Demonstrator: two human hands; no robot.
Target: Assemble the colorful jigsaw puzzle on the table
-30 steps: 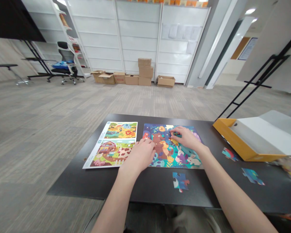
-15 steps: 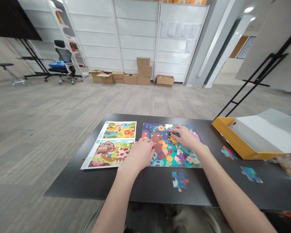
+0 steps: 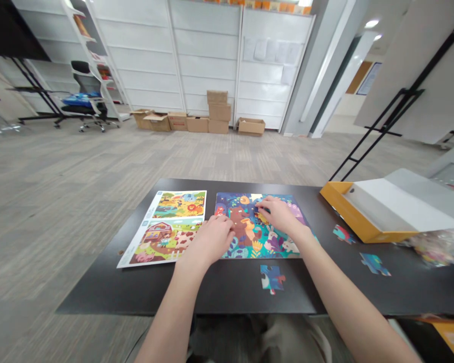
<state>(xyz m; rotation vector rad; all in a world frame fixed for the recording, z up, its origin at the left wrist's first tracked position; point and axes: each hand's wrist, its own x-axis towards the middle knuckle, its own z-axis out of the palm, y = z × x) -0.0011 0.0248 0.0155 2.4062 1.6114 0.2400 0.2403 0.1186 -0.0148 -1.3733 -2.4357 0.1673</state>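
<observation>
Jigsaw puzzle [image 3: 249, 247] largely assembled — loose pieces [image 3: 272, 279] are left on the bench [image 3: 227, 290]; fingers of left hand [image 3: 212, 242] and right hand [image 3: 280, 214] are laid on it — any hold cannot be told.

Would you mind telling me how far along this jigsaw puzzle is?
Mostly done, it seems: the jigsaw puzzle looks largely assembled, with the bear and rabbits in place. The right hand is working at its upper middle, the left hand resting at its edge. Still loose: three pieces on the table, and a plastic bag of what look like more.
</observation>
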